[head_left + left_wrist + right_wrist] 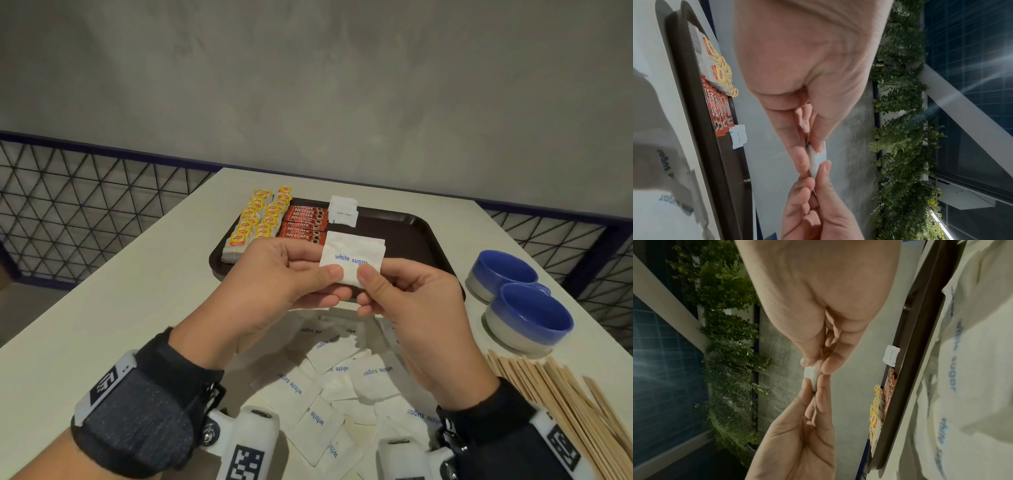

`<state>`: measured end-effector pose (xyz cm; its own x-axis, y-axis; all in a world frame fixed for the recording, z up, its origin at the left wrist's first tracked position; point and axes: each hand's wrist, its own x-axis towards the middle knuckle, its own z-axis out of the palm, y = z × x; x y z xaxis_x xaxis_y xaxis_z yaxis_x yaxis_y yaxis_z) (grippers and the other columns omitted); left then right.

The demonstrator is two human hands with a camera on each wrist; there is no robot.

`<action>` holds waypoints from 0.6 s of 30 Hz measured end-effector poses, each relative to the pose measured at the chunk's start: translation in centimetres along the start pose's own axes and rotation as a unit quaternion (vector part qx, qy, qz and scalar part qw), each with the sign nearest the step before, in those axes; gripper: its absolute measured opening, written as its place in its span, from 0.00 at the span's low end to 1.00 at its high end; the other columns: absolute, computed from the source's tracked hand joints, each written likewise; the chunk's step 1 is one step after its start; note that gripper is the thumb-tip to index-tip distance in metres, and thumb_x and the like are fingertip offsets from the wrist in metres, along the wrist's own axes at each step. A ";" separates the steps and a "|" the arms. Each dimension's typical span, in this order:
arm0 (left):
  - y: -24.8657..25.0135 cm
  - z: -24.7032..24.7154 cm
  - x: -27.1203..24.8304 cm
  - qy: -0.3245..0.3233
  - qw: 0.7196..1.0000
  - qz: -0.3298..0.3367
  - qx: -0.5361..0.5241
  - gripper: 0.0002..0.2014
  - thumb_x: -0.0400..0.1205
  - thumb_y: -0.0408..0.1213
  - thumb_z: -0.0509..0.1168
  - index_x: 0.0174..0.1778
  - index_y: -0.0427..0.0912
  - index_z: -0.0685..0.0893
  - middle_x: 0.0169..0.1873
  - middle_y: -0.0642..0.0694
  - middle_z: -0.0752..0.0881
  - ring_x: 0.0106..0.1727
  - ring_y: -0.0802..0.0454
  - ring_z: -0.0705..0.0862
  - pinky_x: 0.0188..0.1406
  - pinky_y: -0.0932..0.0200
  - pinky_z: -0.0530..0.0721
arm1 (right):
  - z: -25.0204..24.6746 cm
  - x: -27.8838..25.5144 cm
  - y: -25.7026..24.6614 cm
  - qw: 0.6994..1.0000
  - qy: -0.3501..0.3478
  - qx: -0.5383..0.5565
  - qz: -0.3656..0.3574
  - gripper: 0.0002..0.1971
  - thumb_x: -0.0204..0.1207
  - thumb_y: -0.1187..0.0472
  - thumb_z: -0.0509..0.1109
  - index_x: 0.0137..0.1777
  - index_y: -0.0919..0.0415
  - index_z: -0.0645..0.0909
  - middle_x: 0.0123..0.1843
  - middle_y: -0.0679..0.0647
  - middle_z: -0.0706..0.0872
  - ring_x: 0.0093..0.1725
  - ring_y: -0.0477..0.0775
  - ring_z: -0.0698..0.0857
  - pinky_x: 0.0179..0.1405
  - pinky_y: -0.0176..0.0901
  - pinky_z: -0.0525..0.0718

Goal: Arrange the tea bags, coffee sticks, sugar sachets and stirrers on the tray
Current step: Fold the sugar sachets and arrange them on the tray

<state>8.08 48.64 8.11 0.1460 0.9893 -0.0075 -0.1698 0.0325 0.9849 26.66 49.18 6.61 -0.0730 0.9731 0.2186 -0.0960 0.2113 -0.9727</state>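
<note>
A small stack of white sugar sachets (352, 255) is held above the near edge of the dark brown tray (407, 236). My left hand (301, 274) pinches its lower left corner and my right hand (380, 284) pinches its lower right. The stack shows edge-on between both thumbs in the left wrist view (817, 160) and the right wrist view (812, 376). On the tray lie yellow tea bags (260, 216) at the left, red coffee sticks (303, 222) beside them, and a few sugar sachets (343, 210) behind. Loose sugar sachets (335, 387) are scattered on the table below my hands. Wooden stirrers (561, 407) lie at the right.
Two blue-and-grey bowls (524, 308) stand on the white table (137, 308) right of the tray. A black mesh railing (85, 205) runs behind the table, with a grey wall above. The tray's right half (404, 229) is bare.
</note>
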 end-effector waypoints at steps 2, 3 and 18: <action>0.2 0.1 -0.1 0.000 1.000 -0.001 0.004 0.12 0.80 0.27 0.74 0.59 0.34 0.91 0.47 0.35 0.95 0.46 0.44 0.95 0.47 0.58 0.94 | 0.0 0.0 -0.4 1.000 -0.009 -0.003 0.008 0.10 0.77 0.65 0.76 0.58 0.63 0.91 0.45 0.63 0.93 0.36 0.53 0.87 0.37 0.42 0.91; 0.3 0.2 -0.1 0.000 1.000 0.000 0.005 0.12 0.80 0.26 0.74 0.59 0.34 0.91 0.47 0.35 0.95 0.45 0.44 0.95 0.46 0.58 0.94 | -0.1 0.1 -0.7 1.000 -0.017 -0.002 0.016 0.11 0.78 0.65 0.75 0.59 0.63 0.90 0.47 0.65 0.92 0.37 0.57 0.88 0.39 0.46 0.92; -0.6 -1.1 1.4 0.101 0.995 0.023 0.006 0.15 0.81 0.28 0.75 0.62 0.45 0.86 0.45 0.39 0.94 0.44 0.42 0.96 0.53 0.47 0.94 | 0.1 17.7 -5.9 0.883 -0.205 -0.422 0.035 0.03 0.80 0.63 0.77 0.50 0.62 0.88 0.46 0.61 0.92 0.38 0.54 0.82 0.37 0.48 0.78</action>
<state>7.29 50.18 7.35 -0.0614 0.9981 0.0033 -0.1604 -0.0131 0.9870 25.82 65.16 16.23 -0.4188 0.9081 -0.0020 0.6831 0.3136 -0.6596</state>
